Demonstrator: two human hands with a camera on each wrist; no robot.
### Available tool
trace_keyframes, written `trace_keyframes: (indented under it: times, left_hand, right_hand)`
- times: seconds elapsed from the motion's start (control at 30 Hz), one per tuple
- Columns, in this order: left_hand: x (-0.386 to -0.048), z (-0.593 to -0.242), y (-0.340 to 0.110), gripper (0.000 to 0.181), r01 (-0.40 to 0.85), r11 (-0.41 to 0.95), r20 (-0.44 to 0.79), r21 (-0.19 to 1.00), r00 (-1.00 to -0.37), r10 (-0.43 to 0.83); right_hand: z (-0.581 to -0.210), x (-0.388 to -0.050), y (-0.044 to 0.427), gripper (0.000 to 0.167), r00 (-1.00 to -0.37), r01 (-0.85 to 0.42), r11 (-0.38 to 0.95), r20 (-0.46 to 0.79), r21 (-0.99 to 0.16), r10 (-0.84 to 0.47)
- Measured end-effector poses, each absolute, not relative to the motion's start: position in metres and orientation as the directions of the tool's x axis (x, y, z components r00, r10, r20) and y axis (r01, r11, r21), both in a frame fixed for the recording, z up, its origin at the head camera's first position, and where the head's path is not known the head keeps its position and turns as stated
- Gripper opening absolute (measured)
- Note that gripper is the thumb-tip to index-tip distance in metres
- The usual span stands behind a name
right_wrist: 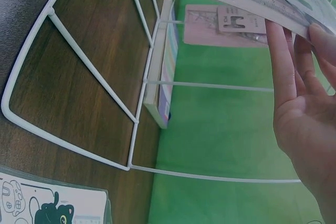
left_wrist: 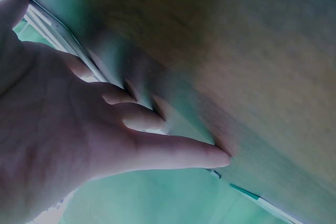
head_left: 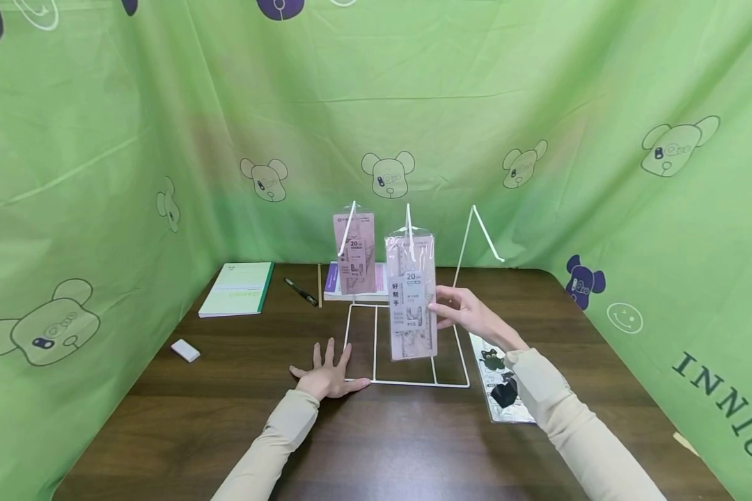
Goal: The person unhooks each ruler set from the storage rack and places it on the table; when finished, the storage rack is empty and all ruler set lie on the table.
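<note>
My right hand point(head_left: 466, 313) pinches the right edge of a clear-bagged ruler set point(head_left: 413, 299) marked 20 cm. Its top is at the middle prong of a white wire display rack point(head_left: 407, 383), and that prong crosses in front of its upper part; whether it hangs there I cannot tell. In the right wrist view, thumb and fingers grip the edge of the packet point(right_wrist: 247, 1). Another pink ruler set point(head_left: 357, 254) hangs from the left prong. With fingers spread, my left hand point(head_left: 327, 379) rests on the table by the rack's front left corner, its thumb at the base wire.
Beyond the rack lies a purple-and-white book point(head_left: 332, 284). To the left are a notebook point(head_left: 237, 289), a black pen point(head_left: 301, 292), a pencil point(head_left: 319, 287) and a white eraser point(head_left: 185, 350). A cat-printed packet point(head_left: 498, 390) lies under my right forearm. Green curtain surrounds the table.
</note>
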State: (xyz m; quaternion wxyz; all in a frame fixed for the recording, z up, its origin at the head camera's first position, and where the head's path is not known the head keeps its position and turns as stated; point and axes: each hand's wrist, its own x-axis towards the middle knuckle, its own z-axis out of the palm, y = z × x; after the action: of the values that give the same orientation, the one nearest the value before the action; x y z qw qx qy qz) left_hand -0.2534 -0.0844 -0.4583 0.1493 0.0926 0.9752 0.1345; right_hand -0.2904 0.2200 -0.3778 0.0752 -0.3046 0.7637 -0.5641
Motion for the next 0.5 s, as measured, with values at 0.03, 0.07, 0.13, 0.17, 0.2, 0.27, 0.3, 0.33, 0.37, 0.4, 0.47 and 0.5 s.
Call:
trace_keyframes:
  times: [0.03, 0.07, 0.13, 0.17, 0.2, 0.27, 0.3, 0.33, 0.37, 0.4, 0.47, 0.5]
  left_hand:
    - [-0.2537, -0.4589, -0.0843, 0.09, 0.14, 0.947, -0.267, 0.289, -0.938, 0.22]
    - [-0.2539, -0.4593, -0.0841, 0.09, 0.14, 0.947, -0.268, 0.288, -0.938, 0.22]
    - [-0.254, -0.4595, -0.0838, 0.09, 0.14, 0.948, -0.27, 0.285, -0.938, 0.219]
    - [-0.2539, -0.4593, -0.0836, 0.09, 0.139, 0.948, -0.27, 0.286, -0.938, 0.219]
    - [-0.2537, -0.4591, -0.0835, 0.09, 0.14, 0.948, -0.27, 0.286, -0.938, 0.219]
    - [-0.2533, -0.4584, -0.0834, 0.091, 0.139, 0.948, -0.268, 0.286, -0.938, 0.219]
    - [-0.2532, -0.4583, -0.0835, 0.091, 0.139, 0.948, -0.268, 0.287, -0.938, 0.219]
    - [-0.2532, -0.4584, -0.0835, 0.091, 0.138, 0.948, -0.268, 0.288, -0.938, 0.218]
    - [-0.2532, -0.4585, -0.0836, 0.091, 0.138, 0.948, -0.267, 0.288, -0.939, 0.218]
    - [-0.2533, -0.4587, -0.0836, 0.091, 0.138, 0.948, -0.267, 0.287, -0.939, 0.218]
    - [-0.2536, -0.4592, -0.0837, 0.09, 0.139, 0.948, -0.268, 0.288, -0.938, 0.219]
    - [-0.2536, -0.4592, -0.0837, 0.09, 0.138, 0.948, -0.268, 0.288, -0.938, 0.219]
  right_hand:
    - [-0.3777, -0.2897, 0.2207, 0.037, -0.801, -0.38, 0.181, 0.225, -0.907, -0.554]
    - [-0.3775, -0.2888, 0.2213, 0.038, -0.8, -0.379, 0.184, 0.221, -0.907, -0.558]
    - [-0.3773, -0.287, 0.2225, 0.039, -0.798, -0.376, 0.189, 0.213, -0.907, -0.564]
    - [-0.3772, -0.2863, 0.2231, 0.04, -0.796, -0.375, 0.189, 0.211, -0.908, -0.567]
    - [-0.3771, -0.2856, 0.2237, 0.04, -0.796, -0.373, 0.188, 0.209, -0.909, -0.569]
    - [-0.3772, -0.2847, 0.2248, 0.039, -0.792, -0.374, 0.187, 0.209, -0.908, -0.573]
    - [-0.377, -0.2841, 0.2251, 0.039, -0.792, -0.373, 0.185, 0.208, -0.909, -0.575]
    - [-0.3769, -0.2835, 0.2254, 0.039, -0.79, -0.374, 0.184, 0.208, -0.909, -0.576]
    - [-0.3768, -0.2829, 0.2257, 0.039, -0.79, -0.373, 0.183, 0.208, -0.909, -0.577]
    - [-0.3768, -0.2824, 0.226, 0.039, -0.789, -0.373, 0.183, 0.207, -0.91, -0.579]
    - [-0.3765, -0.2814, 0.2263, 0.039, -0.786, -0.372, 0.182, 0.204, -0.91, -0.583]
    - [-0.3761, -0.2805, 0.2264, 0.039, -0.785, -0.37, 0.182, 0.202, -0.911, -0.585]
